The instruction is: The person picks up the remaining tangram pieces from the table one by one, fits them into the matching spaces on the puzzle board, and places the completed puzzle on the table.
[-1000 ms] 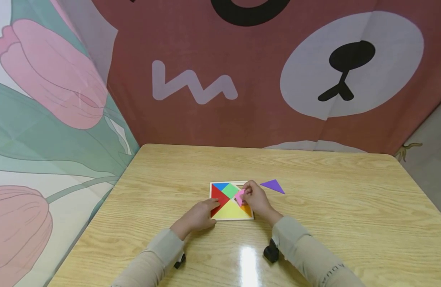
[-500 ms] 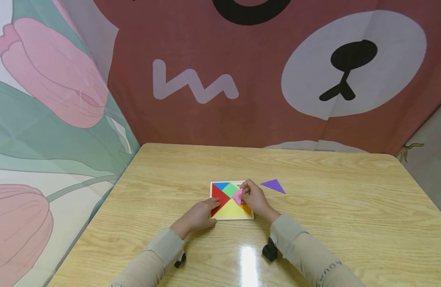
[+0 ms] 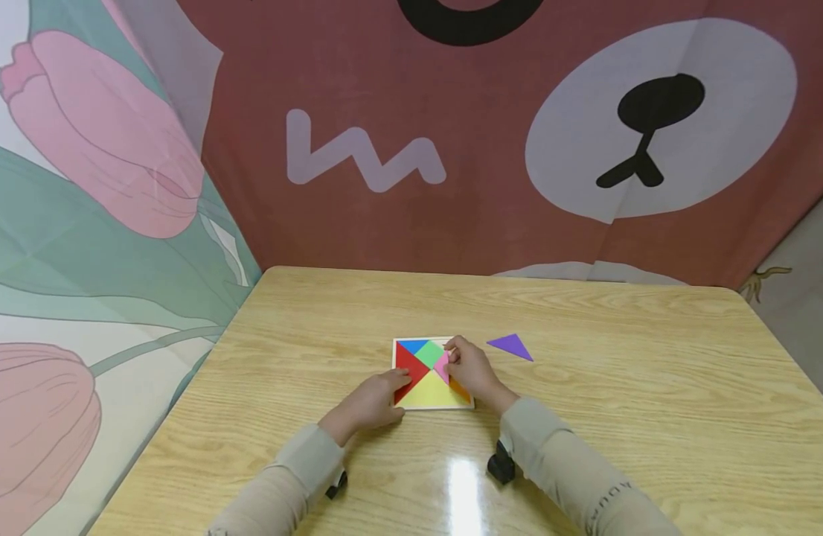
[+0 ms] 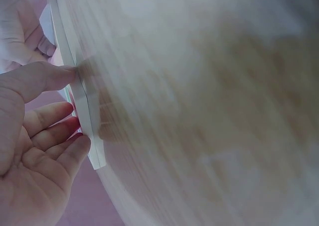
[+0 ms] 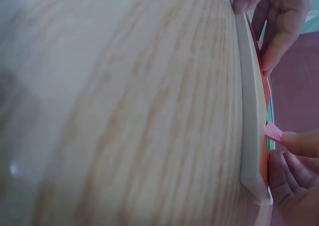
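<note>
A tangram board (image 3: 433,408) with a pale rim lies on the table, holding flat red (image 3: 408,361), yellow (image 3: 430,392), green, blue and orange pieces. My left hand (image 3: 370,402) holds its near left corner. Its thumb is against the near side and its fingers rest over the red piece, as the left wrist view shows. With thumb and finger, my right hand (image 3: 474,370) pinches a pink tangram piece (image 5: 273,132), tilted up a little over the board's right half in the right wrist view. The right hand hides part of the board's upper right corner.
A purple triangular tangram piece (image 3: 512,346) lies on the wooden table (image 3: 619,387), right of the board and beyond the right hand. A printed cloth with a bear (image 3: 478,164) hangs behind the table's far edge. Flower-print cloth (image 3: 117,149) hangs at the left.
My right hand has shifted slightly left, and the pink piece has turned and settled closer between the green and yellow pieces. The left hand stays in place on the board.
</note>
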The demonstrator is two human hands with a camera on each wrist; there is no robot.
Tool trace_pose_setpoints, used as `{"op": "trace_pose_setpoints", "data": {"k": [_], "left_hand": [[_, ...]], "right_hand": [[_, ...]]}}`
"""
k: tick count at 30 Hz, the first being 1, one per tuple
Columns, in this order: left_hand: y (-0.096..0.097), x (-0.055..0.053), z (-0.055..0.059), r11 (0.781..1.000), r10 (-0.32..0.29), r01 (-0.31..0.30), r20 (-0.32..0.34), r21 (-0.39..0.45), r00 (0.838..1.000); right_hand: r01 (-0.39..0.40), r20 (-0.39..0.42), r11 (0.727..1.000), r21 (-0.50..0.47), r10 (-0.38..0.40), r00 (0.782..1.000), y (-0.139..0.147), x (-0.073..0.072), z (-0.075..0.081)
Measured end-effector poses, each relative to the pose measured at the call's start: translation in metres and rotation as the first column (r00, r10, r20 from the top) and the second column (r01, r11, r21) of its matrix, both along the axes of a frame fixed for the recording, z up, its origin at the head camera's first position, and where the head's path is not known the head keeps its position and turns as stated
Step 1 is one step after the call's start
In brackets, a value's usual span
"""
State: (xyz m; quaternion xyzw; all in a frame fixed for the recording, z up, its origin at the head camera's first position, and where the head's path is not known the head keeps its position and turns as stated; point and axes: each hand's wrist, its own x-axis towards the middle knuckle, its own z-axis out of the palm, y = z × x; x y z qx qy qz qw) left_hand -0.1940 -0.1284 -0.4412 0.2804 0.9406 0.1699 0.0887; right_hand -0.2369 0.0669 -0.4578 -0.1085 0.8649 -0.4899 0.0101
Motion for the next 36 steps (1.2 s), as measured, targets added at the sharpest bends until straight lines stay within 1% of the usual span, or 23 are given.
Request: {"op": "trace_pose_setpoints", "data": {"k": [1,6,12,15,20,25,28,32,36], "left_hand": [[-0.0001,0.0,0.0001,1.0,0.001,-0.001,0.001,-0.001,1.0],[-0.0004,0.0,-0.0004,1.0,0.001,-0.001,0.001,0.0,1.0],[-0.0004,0.0003,-0.0007,1.0,-0.001,0.001,-0.005,0.007,1.0],[-0.0003,0.0005,-0.0007,1.0,-0.004,0.004,-0.013,0.011,1.0],[0.0,0.0009,0.0011,1.0,-0.002,0.002,-0.005,0.019,1.0],[0.0,0.0009,0.0015,1.0,0.004,-0.004,0.004,0.021,1.0],[0.0003,0.0009,0.0016,1.0,0.008,-0.008,0.005,0.018,1.0],[0.0007,0.001,0.0025,1.0,0.01,-0.01,0.005,0.016,1.0],[0.0007,0.0007,0.0025,1.0,0.004,-0.004,0.0,0.014,1.0]], "right_hand": [[-0.01,-0.019,1.0,0.024,0.01,1.0,-0.0002,-0.0002,-0.0001],[-0.034,-0.052,0.992,0.124,0.04,0.998,-0.0012,-0.0011,-0.0004],[-0.041,-0.032,0.965,0.259,0.051,0.998,-0.0019,-0.0008,0.0043],[-0.047,-0.017,0.957,0.288,0.054,0.998,-0.002,-0.0003,0.0065],[-0.051,-0.042,0.942,0.333,0.069,0.997,-0.0023,0.0003,0.0068],[-0.048,-0.089,0.9,0.434,0.096,0.991,-0.0031,-0.0013,0.003],[-0.045,-0.106,0.879,0.476,0.108,0.988,-0.004,-0.0018,0.0019],[-0.032,-0.108,0.851,0.524,0.104,0.989,-0.0051,-0.0004,0.0035],[-0.024,-0.109,0.814,0.58,0.107,0.988,-0.0063,0.0017,0.0055]]}}
